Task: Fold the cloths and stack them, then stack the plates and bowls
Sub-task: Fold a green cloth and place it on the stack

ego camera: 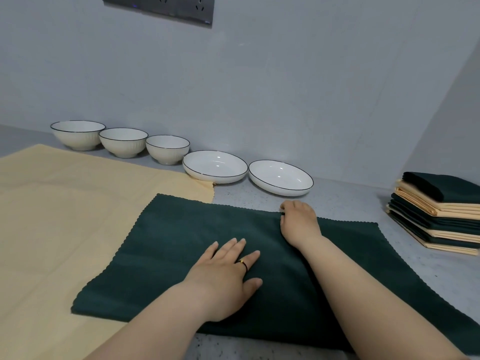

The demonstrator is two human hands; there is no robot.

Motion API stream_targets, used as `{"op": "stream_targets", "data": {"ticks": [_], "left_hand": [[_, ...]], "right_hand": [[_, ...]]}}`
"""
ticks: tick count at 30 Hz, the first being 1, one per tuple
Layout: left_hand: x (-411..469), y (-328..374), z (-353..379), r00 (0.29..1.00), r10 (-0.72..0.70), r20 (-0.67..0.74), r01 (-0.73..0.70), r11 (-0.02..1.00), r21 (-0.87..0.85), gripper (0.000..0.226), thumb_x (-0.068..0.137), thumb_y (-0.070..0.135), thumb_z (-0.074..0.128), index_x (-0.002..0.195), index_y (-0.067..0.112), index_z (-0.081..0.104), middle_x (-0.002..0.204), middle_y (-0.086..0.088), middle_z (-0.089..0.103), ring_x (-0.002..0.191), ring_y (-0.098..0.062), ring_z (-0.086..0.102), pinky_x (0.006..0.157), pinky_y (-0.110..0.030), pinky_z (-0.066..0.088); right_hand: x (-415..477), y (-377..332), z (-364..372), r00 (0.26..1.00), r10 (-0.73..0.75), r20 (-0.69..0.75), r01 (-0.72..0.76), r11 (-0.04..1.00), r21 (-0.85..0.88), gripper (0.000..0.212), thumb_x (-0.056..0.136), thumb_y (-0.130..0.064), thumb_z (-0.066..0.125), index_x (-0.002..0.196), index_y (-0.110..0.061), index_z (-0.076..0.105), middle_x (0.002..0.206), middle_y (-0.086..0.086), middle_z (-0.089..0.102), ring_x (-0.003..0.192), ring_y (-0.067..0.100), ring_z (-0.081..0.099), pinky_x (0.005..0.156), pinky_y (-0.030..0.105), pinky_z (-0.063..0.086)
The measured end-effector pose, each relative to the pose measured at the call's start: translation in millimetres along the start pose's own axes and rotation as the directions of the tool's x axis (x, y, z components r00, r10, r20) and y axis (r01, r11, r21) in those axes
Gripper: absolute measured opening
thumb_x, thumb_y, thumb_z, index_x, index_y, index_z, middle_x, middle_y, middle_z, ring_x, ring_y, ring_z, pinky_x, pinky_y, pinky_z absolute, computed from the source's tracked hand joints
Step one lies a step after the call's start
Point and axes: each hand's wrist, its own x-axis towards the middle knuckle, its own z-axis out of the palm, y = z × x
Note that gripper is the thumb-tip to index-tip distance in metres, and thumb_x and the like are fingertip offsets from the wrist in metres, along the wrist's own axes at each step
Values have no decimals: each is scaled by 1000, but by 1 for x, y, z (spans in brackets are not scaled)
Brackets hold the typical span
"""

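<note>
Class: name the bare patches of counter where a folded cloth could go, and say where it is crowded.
Bare counter lies between the green cloth and the stack of folded cloths, and in a narrow strip between the plates and that cloth's far edge. Crowded: bowls and plates line the wall; the yellow cloth covers the left.

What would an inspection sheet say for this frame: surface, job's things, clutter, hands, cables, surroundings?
Surface: grey speckled counter, partly covered by cloths.
Job's things: green cloth flat, overlapping yellow cloth; folded-cloth stack at right; three bowls and two plates in a row along the wall, unstacked.
Clutter: nothing seen.
Hands: left hand flat on green cloth; right hand pinches its far edge.
Cables: nothing seen.
Surroundings: grey wall, socket panel above.
</note>
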Motion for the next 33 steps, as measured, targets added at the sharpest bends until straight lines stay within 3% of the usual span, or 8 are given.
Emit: {"op": "stream_targets", "data": {"ticks": [3,8,12,15,19,24,28,33], "left_hand": [[3,-1,0,1000,-1,-11,2,1000,8,54,99,45,17,148,31,-2,156,4,-15,143,-8,-17,116,-30,-12],[3,1,0,999,1,-49,0,1000,13,50,100,37,16,148,28,3,157,3,-11,144,-8,-13,116,-29,-10],[0,5,-2,991,0,-131,4,1000,27,48,101,30,19,148,27,10,158,3,-2,145,-9,-4,116,-27,-4],[-4,9,-3,975,-10,-221,18,999,35,48,99,24,25,147,26,20,156,5,12,144,-8,9,116,-25,3],[-11,13,-3,944,-48,-327,63,997,37,43,99,28,28,141,24,36,150,5,32,138,-11,29,112,-23,20],[-22,24,-3,922,-10,-388,112,964,241,40,99,30,23,112,22,59,116,7,61,106,-15,56,90,-25,37],[-32,35,2,945,-31,-325,64,994,93,39,99,34,28,131,22,48,137,7,48,125,-14,45,102,-26,35],[-41,78,15,980,61,-189,-68,997,-29,50,99,41,26,146,24,22,156,5,12,144,-12,9,116,-27,5]], "right_hand": [[-10,-13,-6,996,-60,63,62,998,-27,42,91,-6,35,133,-10,39,138,8,40,130,26,32,112,32,18],[-65,-47,-20,956,-181,233,168,983,73,40,93,-8,38,133,-7,43,141,11,41,132,25,34,110,31,25],[-115,-40,-24,940,-230,252,186,965,184,47,97,-14,34,143,-8,25,151,10,25,141,21,21,114,27,14],[-138,-26,-19,950,-192,248,148,971,186,53,100,-26,29,147,-10,12,157,7,7,145,17,5,117,27,3],[-154,0,-20,955,-134,266,97,985,145,58,99,-42,23,149,-16,8,157,3,-2,145,16,-3,117,29,-3],[-173,68,-32,966,37,255,-63,994,92,59,99,-45,20,149,-17,6,157,1,-3,145,15,-4,117,29,-2],[-183,107,-36,950,130,284,-152,987,58,59,99,-44,19,149,-16,5,157,2,-4,145,15,-4,117,30,-1],[-183,107,-37,948,125,293,-144,989,45,59,99,-44,18,148,-16,3,157,2,-5,145,15,-5,117,31,-1]]}}
